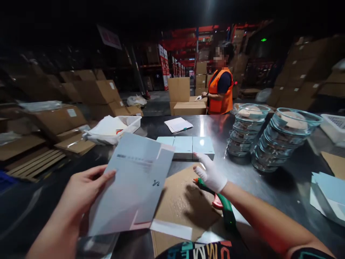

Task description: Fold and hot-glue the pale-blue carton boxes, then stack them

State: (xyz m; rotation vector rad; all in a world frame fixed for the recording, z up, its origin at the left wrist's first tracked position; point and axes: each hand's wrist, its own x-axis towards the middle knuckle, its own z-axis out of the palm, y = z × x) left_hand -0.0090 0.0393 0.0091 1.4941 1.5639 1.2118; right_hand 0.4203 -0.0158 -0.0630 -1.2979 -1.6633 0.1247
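My left hand (87, 189) pinches the left edge of a pale blue flat carton (129, 190) with printed text and pinkish flaps, tilted above the table. In a white glove with bare fingertips, my right hand (211, 172) has its fingers apart and holds nothing. Just below it lies a green glue gun (228, 210) with a red trigger and orange tip; whether the glove touches it I cannot tell. Under both is a cardboard sheet (185, 201) with shiny glue marks. Beyond, several pale blue boxes (183, 145) stand in a row, partly hidden by the carton.
Two stacks of glass bowls (280, 144) with round brown pieces inside stand at right. More pale blue cartons (329, 190) lie at the right edge. A white basket (132, 124) holds papers at left. A paper stack (178, 125) sits far back. A person (221, 86) in an orange vest stands beyond.
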